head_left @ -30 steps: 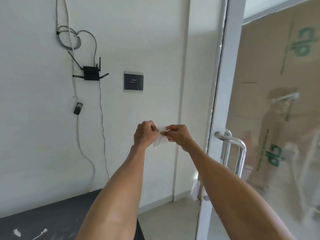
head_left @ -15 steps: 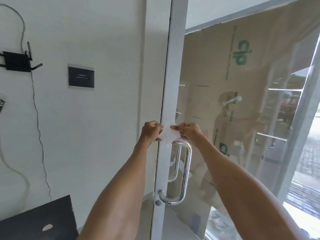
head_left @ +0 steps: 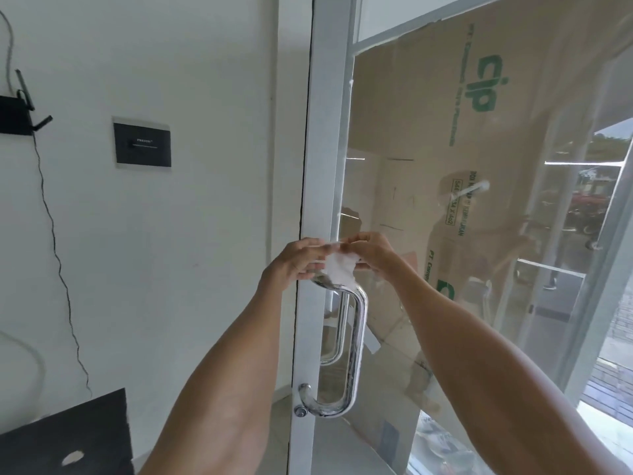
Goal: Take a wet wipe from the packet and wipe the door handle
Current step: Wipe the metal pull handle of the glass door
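A white wet wipe [head_left: 339, 268] is stretched between both of my hands, just above the top bend of the door handle [head_left: 356, 341]. The handle is a chrome D-shaped pull bar fixed to the white frame of a glass door [head_left: 320, 166]. My left hand [head_left: 297, 261] pinches the wipe's left edge, in front of the door frame. My right hand [head_left: 371, 250] pinches the right edge, in front of the glass. The lower part of the wipe hangs against the handle's top curve. The packet is not in view.
A dark wall panel [head_left: 142, 142] and a black router [head_left: 15, 114] with a hanging cable are on the white wall at left. A black tabletop corner [head_left: 68, 437] sits at lower left. Brown cardboard [head_left: 445, 132] shows behind the glass.
The view swung right from the wall to the door. Both hands carried the wipe to the handle's top and lowered it onto the curve, spreading it a little.
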Motion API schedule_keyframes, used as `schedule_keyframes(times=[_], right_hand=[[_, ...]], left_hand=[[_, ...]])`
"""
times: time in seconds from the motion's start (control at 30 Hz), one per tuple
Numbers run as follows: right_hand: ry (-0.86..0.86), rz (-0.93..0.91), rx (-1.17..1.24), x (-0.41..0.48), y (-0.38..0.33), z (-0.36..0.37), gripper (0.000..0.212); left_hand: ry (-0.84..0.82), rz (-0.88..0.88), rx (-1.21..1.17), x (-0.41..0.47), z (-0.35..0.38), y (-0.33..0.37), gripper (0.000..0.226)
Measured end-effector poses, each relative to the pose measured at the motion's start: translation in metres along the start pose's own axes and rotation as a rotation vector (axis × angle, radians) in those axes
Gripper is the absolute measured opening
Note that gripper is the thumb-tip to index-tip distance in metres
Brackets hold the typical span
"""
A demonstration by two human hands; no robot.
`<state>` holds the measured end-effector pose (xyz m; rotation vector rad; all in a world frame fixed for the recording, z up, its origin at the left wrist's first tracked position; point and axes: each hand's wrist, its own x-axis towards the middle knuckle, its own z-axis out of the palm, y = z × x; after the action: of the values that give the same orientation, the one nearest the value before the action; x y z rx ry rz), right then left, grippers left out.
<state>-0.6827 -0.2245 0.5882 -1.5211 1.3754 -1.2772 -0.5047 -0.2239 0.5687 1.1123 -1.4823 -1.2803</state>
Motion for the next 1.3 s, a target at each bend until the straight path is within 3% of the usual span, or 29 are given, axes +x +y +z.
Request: schedule_keyframes(times=[0.2,0.5,0.6,0.7,0.8,0.87,0.97,1.03,1.13,1.3], right_hand=[[-0.026,0.009,0.027,0.020,-0.004,0.008,0.033],[0.057,0.032,-0.108,0.031,-0.002,0.017,0.035],[0.088,0.041,-0.291,0.032,0.003,0.022,0.050],[0.126,0.007,-0.679,0.028,0.002,0.030,0.076],[0.293,-0.092,-0.735,0.028,0.000,0.041,0.045],[0.301,-0.129,-0.761,0.024,-0.006,0.053,0.023],[0.111,-0.107,-0.916,0.017,-0.007,0.074,0.048],[0.083,-0.101,-0.987,0.014,-0.004,0.084,0.046],[0.101,-0.128,-1.065,0.009,0.001,0.089,0.036],[0.045,-0.063,-1.146,0.007,-0.007,0.075,0.051]], left_hand=[[-0.041,-0.057,-0.085,0.017,-0.011,-0.001,0.065],[0.029,-0.055,-0.120,0.031,-0.041,-0.005,0.045],[0.078,-0.110,-0.009,0.037,-0.042,-0.016,0.032],[0.109,-0.146,0.113,0.039,-0.041,-0.027,0.025],[0.156,-0.120,0.156,0.044,-0.040,-0.031,0.019],[0.232,-0.059,0.182,0.049,-0.042,-0.032,0.017],[0.391,0.082,0.180,0.054,-0.044,-0.030,0.018],[0.438,0.153,0.175,0.057,-0.046,-0.027,0.024],[0.425,0.187,0.202,0.061,-0.046,-0.024,0.036],[0.380,0.196,0.248,0.064,-0.041,-0.024,0.052]])
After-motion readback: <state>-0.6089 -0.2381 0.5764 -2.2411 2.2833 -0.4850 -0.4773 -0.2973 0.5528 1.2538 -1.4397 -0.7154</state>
